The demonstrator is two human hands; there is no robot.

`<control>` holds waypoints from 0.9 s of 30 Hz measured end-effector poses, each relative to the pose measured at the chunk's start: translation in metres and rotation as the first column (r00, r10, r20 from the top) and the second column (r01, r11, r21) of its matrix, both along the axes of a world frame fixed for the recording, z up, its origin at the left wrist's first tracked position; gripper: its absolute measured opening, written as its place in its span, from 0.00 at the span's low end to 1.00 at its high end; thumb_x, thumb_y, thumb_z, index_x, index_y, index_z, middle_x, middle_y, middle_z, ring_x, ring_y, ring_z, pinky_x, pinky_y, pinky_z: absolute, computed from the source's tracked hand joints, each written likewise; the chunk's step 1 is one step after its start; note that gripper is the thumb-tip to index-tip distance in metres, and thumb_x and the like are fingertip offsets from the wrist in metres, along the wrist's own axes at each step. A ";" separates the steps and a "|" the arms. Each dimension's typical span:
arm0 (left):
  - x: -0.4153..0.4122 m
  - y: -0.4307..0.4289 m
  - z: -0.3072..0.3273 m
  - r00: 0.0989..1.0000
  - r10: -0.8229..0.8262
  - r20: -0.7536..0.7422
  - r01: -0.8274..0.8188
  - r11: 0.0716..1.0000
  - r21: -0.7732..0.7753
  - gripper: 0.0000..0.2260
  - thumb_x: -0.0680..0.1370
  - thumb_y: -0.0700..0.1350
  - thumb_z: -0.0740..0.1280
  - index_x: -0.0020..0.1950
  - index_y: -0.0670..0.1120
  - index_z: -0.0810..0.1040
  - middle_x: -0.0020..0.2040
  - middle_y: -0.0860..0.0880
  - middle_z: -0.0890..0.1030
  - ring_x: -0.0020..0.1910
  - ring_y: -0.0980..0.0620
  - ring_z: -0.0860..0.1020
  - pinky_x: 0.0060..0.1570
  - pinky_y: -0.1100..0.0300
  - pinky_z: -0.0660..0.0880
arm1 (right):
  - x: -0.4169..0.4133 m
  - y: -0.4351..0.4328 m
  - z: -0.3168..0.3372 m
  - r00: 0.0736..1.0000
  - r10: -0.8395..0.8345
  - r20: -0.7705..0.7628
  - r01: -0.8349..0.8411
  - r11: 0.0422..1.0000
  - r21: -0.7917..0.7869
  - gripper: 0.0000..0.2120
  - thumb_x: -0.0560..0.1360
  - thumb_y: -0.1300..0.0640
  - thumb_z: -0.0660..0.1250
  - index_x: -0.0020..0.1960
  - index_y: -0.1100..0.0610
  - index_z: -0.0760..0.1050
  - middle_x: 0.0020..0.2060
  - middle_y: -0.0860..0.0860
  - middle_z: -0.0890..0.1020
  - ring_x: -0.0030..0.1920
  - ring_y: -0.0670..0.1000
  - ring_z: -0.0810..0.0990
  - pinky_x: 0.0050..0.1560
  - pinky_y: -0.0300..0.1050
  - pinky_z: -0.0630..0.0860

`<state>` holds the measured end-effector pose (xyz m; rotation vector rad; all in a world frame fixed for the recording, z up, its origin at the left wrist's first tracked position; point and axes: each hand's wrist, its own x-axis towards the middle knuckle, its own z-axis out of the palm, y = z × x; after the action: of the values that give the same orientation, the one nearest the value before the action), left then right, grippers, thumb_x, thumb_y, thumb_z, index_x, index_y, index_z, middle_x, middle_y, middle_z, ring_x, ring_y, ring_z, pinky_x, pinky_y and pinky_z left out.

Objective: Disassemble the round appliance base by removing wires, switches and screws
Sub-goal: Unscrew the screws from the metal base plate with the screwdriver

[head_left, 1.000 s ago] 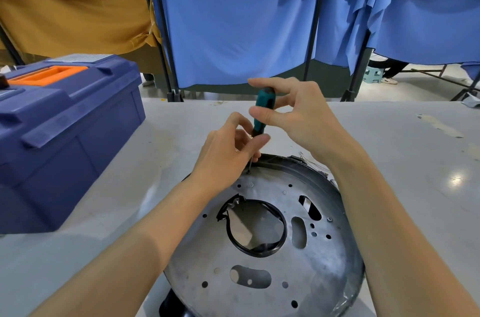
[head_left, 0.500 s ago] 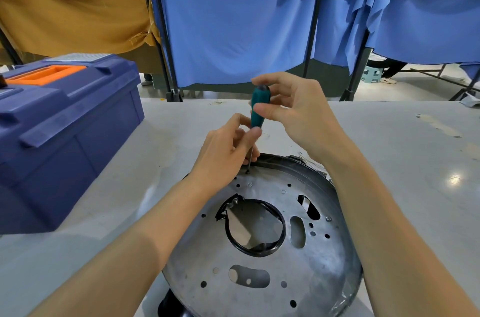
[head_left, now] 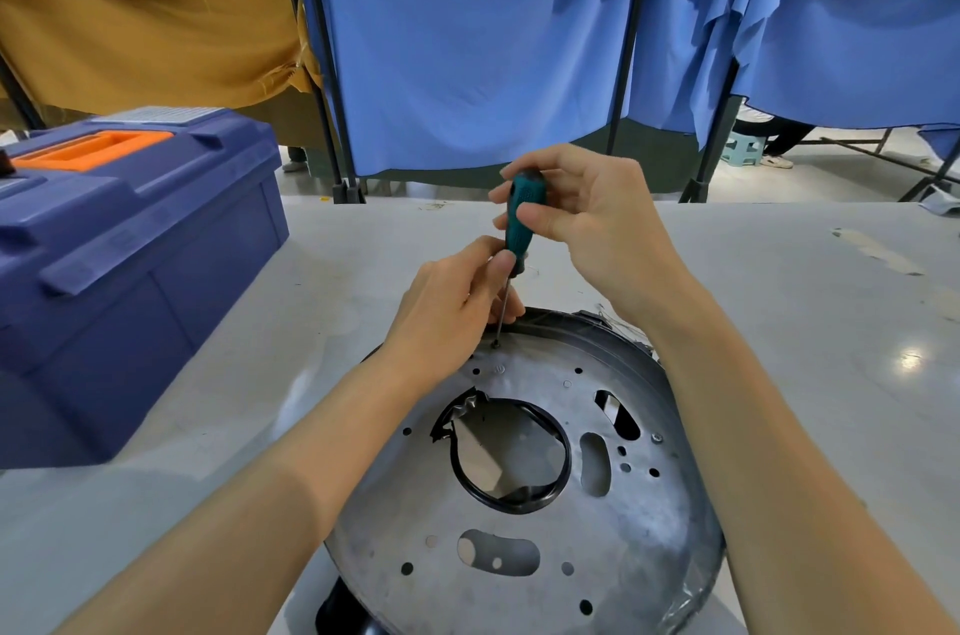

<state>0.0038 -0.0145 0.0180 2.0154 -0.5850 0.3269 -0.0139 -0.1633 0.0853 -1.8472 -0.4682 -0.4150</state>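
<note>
The round metal appliance base (head_left: 545, 525) lies tilted on the grey table, with a black-rimmed centre hole and several small holes. A screwdriver with a teal handle (head_left: 521, 218) stands almost upright, its tip on a screw (head_left: 496, 345) at the base's far rim. My right hand (head_left: 587, 223) grips the handle from the right with thumb and fingers. My left hand (head_left: 452, 307) pinches the thin shaft just below the handle and rests against the rim. Thin wires (head_left: 618, 320) show at the far right edge of the base.
A blue toolbox (head_left: 130, 260) with an orange handle stands on the table (head_left: 831, 322) at the left. Blue and mustard curtains hang on black stands behind the table. Another screw (head_left: 657, 438) sits on the base's right side.
My right hand has turned slightly on the teal handle, and the screwdriver stands a little more upright. My left hand stays on the shaft; the base has not moved.
</note>
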 end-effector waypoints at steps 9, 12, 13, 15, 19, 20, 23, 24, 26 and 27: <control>-0.002 -0.001 0.001 1.000 0.018 -0.001 -0.018 1.000 -0.024 0.08 0.79 0.54 0.63 0.51 0.52 0.70 0.35 0.51 0.84 0.36 0.51 0.83 0.45 0.45 0.80 | 0.000 0.000 -0.001 0.997 -0.058 0.055 0.061 0.996 -0.059 0.18 0.72 0.67 0.71 0.60 0.56 0.78 0.46 0.51 0.84 0.46 0.47 0.83 0.52 0.36 0.78; -0.001 -0.002 0.001 1.000 -0.008 -0.007 0.008 1.000 0.007 0.08 0.83 0.48 0.56 0.56 0.48 0.73 0.38 0.50 0.84 0.40 0.50 0.83 0.48 0.44 0.79 | 0.000 -0.001 0.000 0.999 -0.005 0.034 0.005 1.000 0.004 0.13 0.74 0.73 0.66 0.57 0.63 0.78 0.47 0.56 0.84 0.46 0.51 0.85 0.54 0.44 0.81; -0.001 -0.002 0.002 1.000 -0.010 -0.012 0.010 1.000 0.000 0.08 0.84 0.47 0.56 0.55 0.47 0.73 0.38 0.50 0.84 0.40 0.51 0.83 0.47 0.44 0.79 | 0.000 -0.001 -0.001 0.999 -0.008 0.041 0.008 1.000 0.001 0.12 0.75 0.71 0.66 0.56 0.62 0.79 0.48 0.56 0.84 0.46 0.50 0.84 0.55 0.45 0.80; -0.001 -0.002 0.002 1.000 0.002 -0.015 -0.003 1.000 -0.024 0.05 0.82 0.48 0.60 0.52 0.48 0.73 0.36 0.50 0.84 0.37 0.52 0.83 0.47 0.45 0.80 | -0.001 0.001 -0.001 0.997 -0.032 0.068 0.037 0.997 -0.073 0.12 0.75 0.62 0.70 0.58 0.55 0.80 0.50 0.53 0.83 0.46 0.44 0.81 0.56 0.39 0.77; -0.002 -0.002 0.001 0.999 0.044 -0.002 -0.044 0.999 -0.032 0.08 0.79 0.54 0.64 0.50 0.51 0.71 0.34 0.52 0.84 0.35 0.53 0.83 0.45 0.46 0.80 | 0.001 0.001 -0.002 0.993 -0.088 0.074 0.096 0.989 -0.109 0.21 0.71 0.57 0.75 0.63 0.48 0.77 0.46 0.50 0.80 0.43 0.43 0.79 0.50 0.31 0.75; -0.002 -0.002 0.001 0.999 0.041 0.008 -0.041 0.999 -0.009 0.09 0.80 0.54 0.62 0.51 0.50 0.72 0.34 0.51 0.84 0.35 0.51 0.83 0.45 0.45 0.80 | 0.002 0.001 -0.002 0.993 -0.094 0.065 0.099 0.992 -0.083 0.21 0.71 0.59 0.75 0.63 0.49 0.77 0.45 0.49 0.81 0.43 0.44 0.80 0.50 0.31 0.76; -0.002 -0.003 0.000 1.000 0.017 0.008 -0.017 0.999 0.040 0.13 0.83 0.52 0.55 0.57 0.46 0.73 0.36 0.51 0.84 0.38 0.49 0.83 0.45 0.42 0.79 | 0.002 0.000 -0.001 0.997 -0.069 0.037 0.070 0.997 -0.020 0.15 0.72 0.68 0.71 0.56 0.56 0.78 0.47 0.52 0.84 0.47 0.48 0.83 0.54 0.40 0.79; -0.001 -0.002 0.000 1.000 0.011 0.005 -0.012 0.999 0.035 0.12 0.83 0.51 0.55 0.56 0.46 0.73 0.36 0.51 0.84 0.38 0.49 0.82 0.45 0.42 0.79 | 0.002 0.000 -0.001 0.998 -0.052 0.031 0.052 0.999 -0.006 0.14 0.73 0.70 0.69 0.55 0.58 0.78 0.48 0.54 0.84 0.49 0.51 0.83 0.56 0.44 0.80; 0.000 -0.001 -0.001 1.000 0.015 0.003 -0.015 1.000 0.018 0.09 0.82 0.53 0.58 0.52 0.48 0.72 0.34 0.51 0.84 0.37 0.49 0.82 0.44 0.42 0.79 | 0.000 0.001 0.000 0.999 -0.026 0.037 0.027 0.999 -0.027 0.11 0.74 0.68 0.69 0.55 0.58 0.79 0.50 0.53 0.84 0.50 0.50 0.83 0.58 0.45 0.78; -0.001 -0.001 -0.001 1.000 0.027 0.000 -0.027 1.000 0.008 0.09 0.80 0.55 0.61 0.51 0.50 0.71 0.34 0.51 0.84 0.36 0.50 0.82 0.44 0.43 0.79 | -0.001 0.002 0.000 0.999 -0.023 0.047 0.026 0.998 -0.064 0.11 0.75 0.64 0.70 0.56 0.56 0.80 0.49 0.51 0.84 0.49 0.47 0.82 0.58 0.41 0.77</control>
<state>0.0032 -0.0157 0.0168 2.0321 -0.5605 0.3417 -0.0145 -0.1612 0.0848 -1.9109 -0.4958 -0.4644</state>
